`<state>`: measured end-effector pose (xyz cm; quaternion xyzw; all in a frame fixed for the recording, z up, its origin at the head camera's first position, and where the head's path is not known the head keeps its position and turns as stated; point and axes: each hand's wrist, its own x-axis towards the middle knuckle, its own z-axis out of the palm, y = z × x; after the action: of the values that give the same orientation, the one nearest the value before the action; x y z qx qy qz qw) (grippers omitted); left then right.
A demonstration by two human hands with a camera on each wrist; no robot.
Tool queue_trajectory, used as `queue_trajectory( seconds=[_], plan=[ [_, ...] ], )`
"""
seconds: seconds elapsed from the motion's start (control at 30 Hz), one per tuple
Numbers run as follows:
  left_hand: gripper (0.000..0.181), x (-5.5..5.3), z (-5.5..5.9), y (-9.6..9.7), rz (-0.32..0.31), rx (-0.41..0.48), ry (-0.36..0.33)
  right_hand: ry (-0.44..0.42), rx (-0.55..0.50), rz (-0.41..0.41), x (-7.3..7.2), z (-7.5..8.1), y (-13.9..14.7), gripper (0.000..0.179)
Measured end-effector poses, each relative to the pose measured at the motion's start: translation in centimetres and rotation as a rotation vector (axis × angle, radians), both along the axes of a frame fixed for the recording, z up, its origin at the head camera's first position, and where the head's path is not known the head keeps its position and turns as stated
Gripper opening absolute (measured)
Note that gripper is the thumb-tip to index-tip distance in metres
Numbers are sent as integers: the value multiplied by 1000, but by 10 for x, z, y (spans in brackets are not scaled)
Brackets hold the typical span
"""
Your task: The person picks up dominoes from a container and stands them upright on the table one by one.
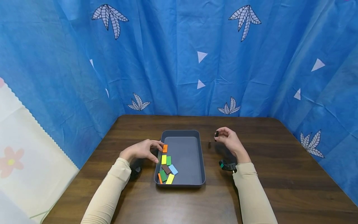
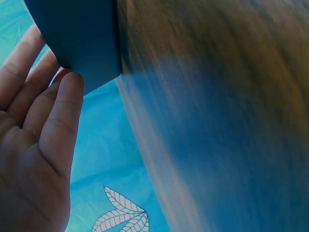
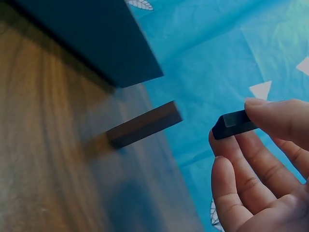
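A shallow dark grey tray (image 1: 183, 161) lies on the table with several small coloured blocks along its left side. My left hand (image 1: 144, 151) reaches over the tray's left rim. Its fingertips are right at an orange block (image 1: 165, 148), and the thumb is spread apart near a yellow block (image 1: 163, 159). To the tray's right, my right hand (image 1: 227, 140) pinches a black block (image 3: 235, 124) between thumb and fingers, raised above the table. Left of that hand, a thin brown block (image 3: 147, 124) stands upright on the table.
Toward the tray's near left corner lie a light blue block (image 1: 173, 169), a dark brown block (image 1: 166, 169), and green, yellow and orange ones. A dark wrist strap (image 1: 227, 165) is on the right wrist. Blue curtains (image 1: 190, 62) hang behind the wooden table (image 1: 279, 174).
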<state>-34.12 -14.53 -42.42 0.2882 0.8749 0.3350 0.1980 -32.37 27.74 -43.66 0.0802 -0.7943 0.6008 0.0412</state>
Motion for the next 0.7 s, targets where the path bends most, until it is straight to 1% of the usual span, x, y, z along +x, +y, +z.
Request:
queue_trajectory(
  seconds=[0.2, 0.3, 0.5, 0.7],
  plan=[
    [43, 0, 0, 0, 0, -11, 9, -29, 42, -5, -5, -13, 2, 34],
    [44, -1, -1, 0, -3, -12, 16, -50, 34, -8, -5, -17, 2, 34],
    [45, -2, -2, 0, 4, -1, 10, -70, 24, -14, -6, -20, 0, 33],
    [45, -3, -3, 0, 9, -1, 7, -84, 53, -29, -9, -23, -1, 32]
  ],
)
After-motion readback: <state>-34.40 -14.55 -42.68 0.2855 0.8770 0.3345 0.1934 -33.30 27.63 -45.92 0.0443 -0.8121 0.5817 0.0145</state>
